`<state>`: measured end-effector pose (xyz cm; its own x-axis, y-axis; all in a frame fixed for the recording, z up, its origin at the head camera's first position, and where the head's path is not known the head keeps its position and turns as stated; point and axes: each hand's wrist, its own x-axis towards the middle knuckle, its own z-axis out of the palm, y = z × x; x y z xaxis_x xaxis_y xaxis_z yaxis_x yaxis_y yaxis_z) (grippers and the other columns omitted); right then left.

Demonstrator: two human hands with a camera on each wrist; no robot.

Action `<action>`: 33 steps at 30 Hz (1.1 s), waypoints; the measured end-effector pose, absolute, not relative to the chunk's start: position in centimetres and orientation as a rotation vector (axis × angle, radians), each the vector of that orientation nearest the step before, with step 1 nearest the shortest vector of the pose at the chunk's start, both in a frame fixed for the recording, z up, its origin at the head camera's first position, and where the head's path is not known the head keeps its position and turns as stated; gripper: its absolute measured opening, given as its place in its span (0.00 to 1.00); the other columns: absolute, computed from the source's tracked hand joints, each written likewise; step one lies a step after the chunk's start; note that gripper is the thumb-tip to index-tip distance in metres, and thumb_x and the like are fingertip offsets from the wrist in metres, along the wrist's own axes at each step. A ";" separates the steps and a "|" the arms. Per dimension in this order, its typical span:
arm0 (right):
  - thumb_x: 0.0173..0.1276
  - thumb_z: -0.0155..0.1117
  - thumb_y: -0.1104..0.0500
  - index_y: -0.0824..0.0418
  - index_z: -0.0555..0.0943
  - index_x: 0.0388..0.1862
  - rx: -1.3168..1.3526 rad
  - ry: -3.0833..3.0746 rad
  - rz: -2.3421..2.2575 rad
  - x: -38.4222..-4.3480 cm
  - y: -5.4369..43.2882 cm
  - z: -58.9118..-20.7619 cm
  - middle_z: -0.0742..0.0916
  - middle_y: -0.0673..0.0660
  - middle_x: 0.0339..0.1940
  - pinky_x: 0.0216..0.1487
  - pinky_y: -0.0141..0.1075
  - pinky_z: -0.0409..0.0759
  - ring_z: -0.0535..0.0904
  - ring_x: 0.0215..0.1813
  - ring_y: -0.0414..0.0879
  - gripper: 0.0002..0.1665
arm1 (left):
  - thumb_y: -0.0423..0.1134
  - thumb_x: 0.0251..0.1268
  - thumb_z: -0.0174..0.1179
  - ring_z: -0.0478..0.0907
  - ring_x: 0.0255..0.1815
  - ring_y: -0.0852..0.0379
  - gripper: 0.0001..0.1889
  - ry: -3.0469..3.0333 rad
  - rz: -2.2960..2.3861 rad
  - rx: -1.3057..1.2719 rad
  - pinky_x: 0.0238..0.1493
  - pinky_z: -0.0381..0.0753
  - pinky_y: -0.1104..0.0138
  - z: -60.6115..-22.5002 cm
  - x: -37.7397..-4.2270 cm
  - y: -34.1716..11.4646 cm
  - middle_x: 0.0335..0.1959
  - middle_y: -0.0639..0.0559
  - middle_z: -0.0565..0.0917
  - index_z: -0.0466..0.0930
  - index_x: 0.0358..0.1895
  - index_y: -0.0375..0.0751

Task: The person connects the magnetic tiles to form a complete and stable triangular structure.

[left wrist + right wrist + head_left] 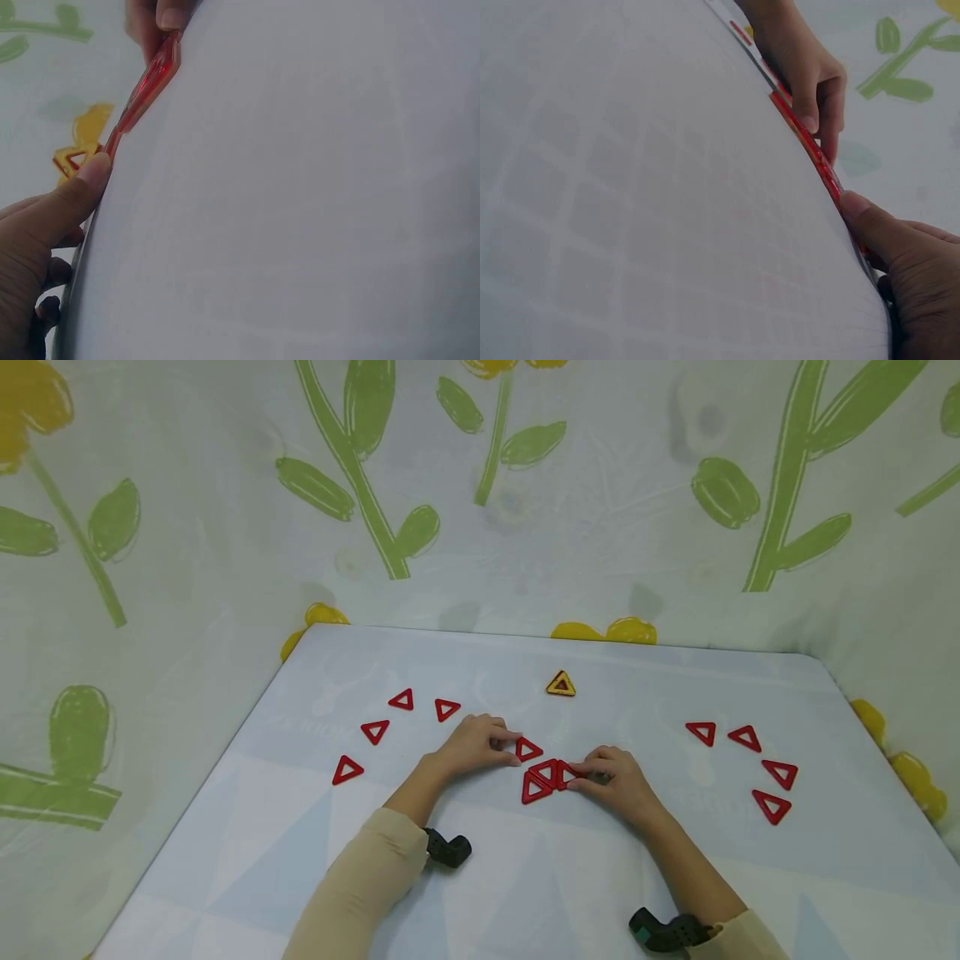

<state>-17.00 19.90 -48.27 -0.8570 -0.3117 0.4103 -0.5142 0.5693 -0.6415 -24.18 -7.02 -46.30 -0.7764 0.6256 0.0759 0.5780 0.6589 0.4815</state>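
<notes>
My left hand (480, 745) pinches a red open-centred triangle tile (532, 756) between thumb and fingers, low over the table. My right hand (617, 782) pinches the outer corner of another red triangle tile (559, 777). That tile lies against a middle red triangle (552, 767), which adjoins a lower-left red triangle (527, 790); together they form a row. The left-hand tile sits just above this row; whether it touches is unclear. In the left wrist view the tiles appear edge-on as a thin red strip (154, 82), with a thumb at either end.
Several loose red triangles (347, 779) lie at the left of the white table (480, 893), and several more red triangles (772, 819) at the right. A yellow triangle (561, 692) with red inside lies farther back. Behind hangs a flower-patterned cloth (585, 543).
</notes>
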 end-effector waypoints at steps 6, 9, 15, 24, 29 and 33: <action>0.48 0.77 0.61 0.60 0.88 0.39 0.663 -2.574 1.175 -17.0 19.8 -48.5 0.82 0.47 0.31 0.36 0.32 0.72 0.73 0.36 0.38 0.16 | 0.50 0.52 0.69 0.66 0.29 0.65 0.22 2.758 0.817 1.047 0.38 0.59 0.67 -46.9 -24.6 -6.7 0.23 0.62 0.73 0.83 0.53 0.53; 0.49 0.77 0.60 0.60 0.88 0.40 0.645 -2.605 1.152 -17.1 19.8 -48.5 0.82 0.47 0.32 0.36 0.32 0.72 0.73 0.37 0.39 0.16 | 0.50 0.51 0.70 0.66 0.30 0.65 0.22 2.765 0.829 1.056 0.39 0.58 0.67 -47.2 -24.8 -6.5 0.24 0.63 0.74 0.84 0.52 0.54; 0.48 0.77 0.60 0.60 0.88 0.39 0.654 -2.597 1.136 -17.1 19.8 -48.4 0.82 0.48 0.31 0.35 0.32 0.72 0.73 0.36 0.39 0.16 | 0.53 0.50 0.69 0.66 0.31 0.65 0.22 2.796 0.795 1.079 0.39 0.59 0.67 -47.2 -24.7 -6.1 0.26 0.62 0.75 0.84 0.51 0.56; 0.47 0.77 0.61 0.60 0.88 0.36 0.712 -2.533 1.120 -17.2 20.0 -48.7 0.82 0.47 0.29 0.33 0.31 0.73 0.72 0.34 0.36 0.14 | 0.54 0.50 0.68 0.66 0.32 0.65 0.22 2.803 0.832 1.018 0.42 0.60 0.65 -47.2 -24.5 -5.9 0.27 0.63 0.75 0.84 0.51 0.56; 0.47 0.77 0.61 0.60 0.88 0.37 0.702 -2.540 1.102 -17.2 20.0 -48.6 0.82 0.47 0.29 0.33 0.31 0.72 0.71 0.34 0.37 0.14 | 0.55 0.53 0.67 0.70 0.34 0.65 0.20 2.798 0.931 0.906 0.47 0.61 0.62 -47.2 -24.1 -5.6 0.27 0.63 0.76 0.85 0.49 0.55; 0.48 0.77 0.60 0.59 0.88 0.38 0.668 -2.572 1.094 -17.0 20.1 -48.4 0.81 0.46 0.30 0.35 0.32 0.71 0.71 0.34 0.36 0.15 | 0.56 0.53 0.66 0.69 0.34 0.64 0.18 2.829 0.973 0.811 0.47 0.60 0.61 -47.0 -23.6 -5.0 0.26 0.62 0.75 0.85 0.46 0.55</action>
<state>-17.01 20.07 -48.39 -0.8581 -0.3081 0.4108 -0.5095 0.6093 -0.6075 -23.63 -4.95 -46.99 -0.8623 0.4907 0.1254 0.4640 0.6663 0.5837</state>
